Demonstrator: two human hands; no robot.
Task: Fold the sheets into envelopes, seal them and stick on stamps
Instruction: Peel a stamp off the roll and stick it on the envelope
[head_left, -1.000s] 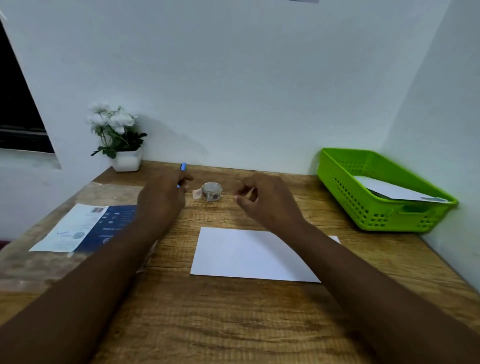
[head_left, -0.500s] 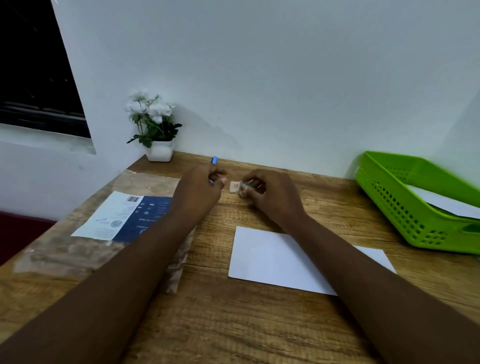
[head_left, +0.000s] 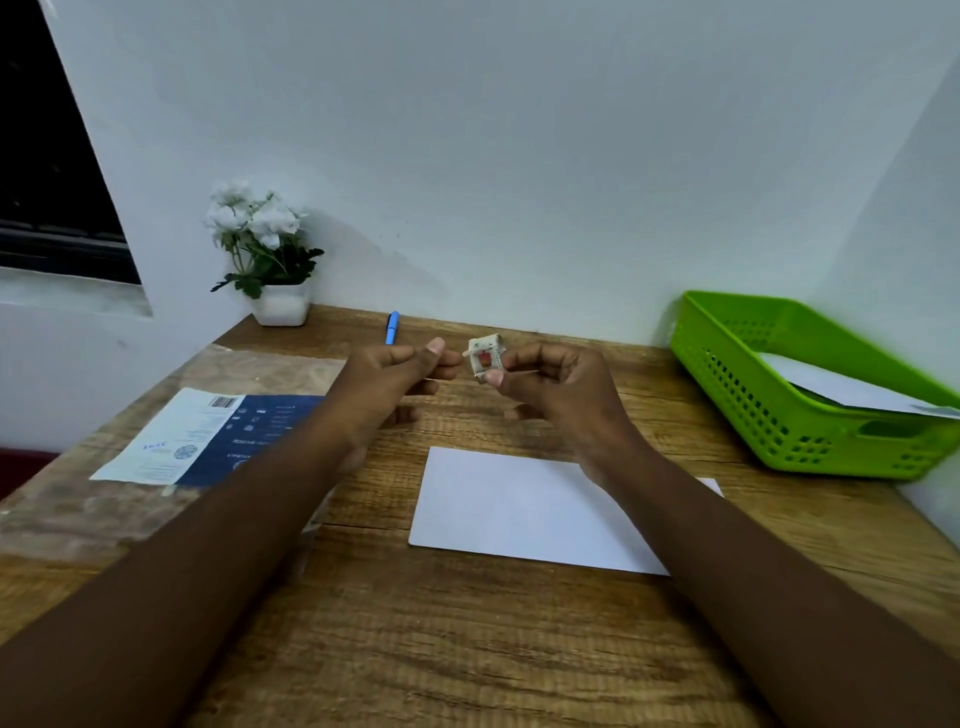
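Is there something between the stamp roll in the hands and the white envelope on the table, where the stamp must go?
Nothing visible. The stamp roll is held above the table by both hands, and the envelope lies bare, except where the right forearm crosses its right corner.

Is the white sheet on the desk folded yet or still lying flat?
Flat and unfolded: the white sheet lies spread on the desk, no crease visible, both hands away from it.
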